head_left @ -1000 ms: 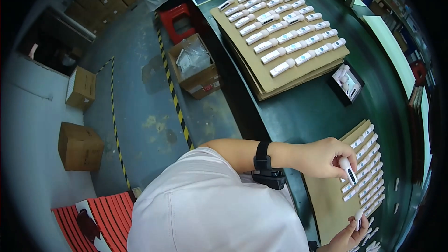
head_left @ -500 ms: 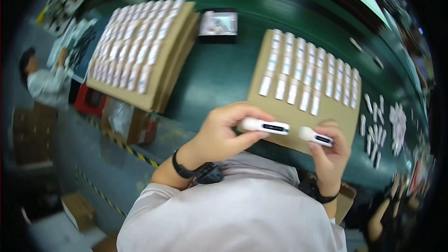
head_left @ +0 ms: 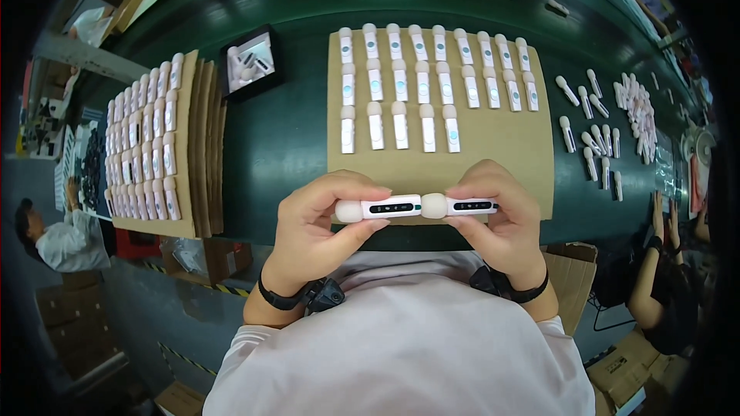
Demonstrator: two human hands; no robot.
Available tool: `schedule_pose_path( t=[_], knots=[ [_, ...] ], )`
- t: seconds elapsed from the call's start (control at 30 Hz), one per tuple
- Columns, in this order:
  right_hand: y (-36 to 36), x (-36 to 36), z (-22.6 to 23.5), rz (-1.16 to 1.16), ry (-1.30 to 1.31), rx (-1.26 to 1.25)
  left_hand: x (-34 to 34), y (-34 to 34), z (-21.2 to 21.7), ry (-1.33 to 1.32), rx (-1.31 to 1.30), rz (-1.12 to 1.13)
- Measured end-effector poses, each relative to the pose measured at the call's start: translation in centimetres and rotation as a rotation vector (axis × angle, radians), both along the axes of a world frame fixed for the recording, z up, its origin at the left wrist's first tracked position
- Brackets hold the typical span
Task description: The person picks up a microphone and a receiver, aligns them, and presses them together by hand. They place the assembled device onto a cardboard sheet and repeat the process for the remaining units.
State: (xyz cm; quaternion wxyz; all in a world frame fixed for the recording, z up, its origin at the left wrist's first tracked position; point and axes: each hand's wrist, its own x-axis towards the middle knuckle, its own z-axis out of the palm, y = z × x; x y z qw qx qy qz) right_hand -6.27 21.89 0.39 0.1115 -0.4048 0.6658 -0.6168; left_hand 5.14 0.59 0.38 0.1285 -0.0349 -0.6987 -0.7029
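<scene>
Two small white wand massagers are held end to end above the near edge of a cardboard sheet. My left hand [head_left: 314,214] pinches one wand massager [head_left: 395,207] between thumb and fingers near its rounded cream head. The other wand massager [head_left: 465,206] is in my right hand [head_left: 505,219], gripped along its body. Both dark button panels face up. The left one's tail end meets the right one's round head, or nearly so. Beyond my hands, more wand massagers [head_left: 400,125] lie in neat rows on the cardboard sheet [head_left: 493,158].
Left of the sheet, a black box [head_left: 277,83] holds a few massagers. Farther left is a stack of cardboard sheets [head_left: 206,185] with filled rows. Loose massagers [head_left: 603,139] and a pile [head_left: 638,117] lie right on the green table [head_left: 270,150]. Co-workers are at both sides.
My hands have come together, so the two massagers are now lined up end to end. The head view has turned, and the sheet now appears squarely ahead.
</scene>
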Motion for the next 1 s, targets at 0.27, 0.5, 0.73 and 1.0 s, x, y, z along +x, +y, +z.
schedule_pose_path(
  t=[0.27,0.5,0.73,1.0],
  knots=[
    [-0.1,-1.4,-1.0,-0.006,0.024,-0.025,-1.4,-0.1,-0.5,-0.038,-0.07,0.055],
    [-0.3,-2.3,-2.2,-0.025,0.039,-0.015,-3.0,-0.6,-0.9,-0.035,-0.138,0.011],
    [-0.7,-2.4,-2.6,-0.067,0.029,-0.031,-4.4,-0.6,-1.2,0.019,-0.267,0.037],
    [-0.5,-2.1,-1.6,-0.087,0.013,-0.134,-4.8,-0.9,-2.2,0.116,-0.325,0.004]
  ],
)
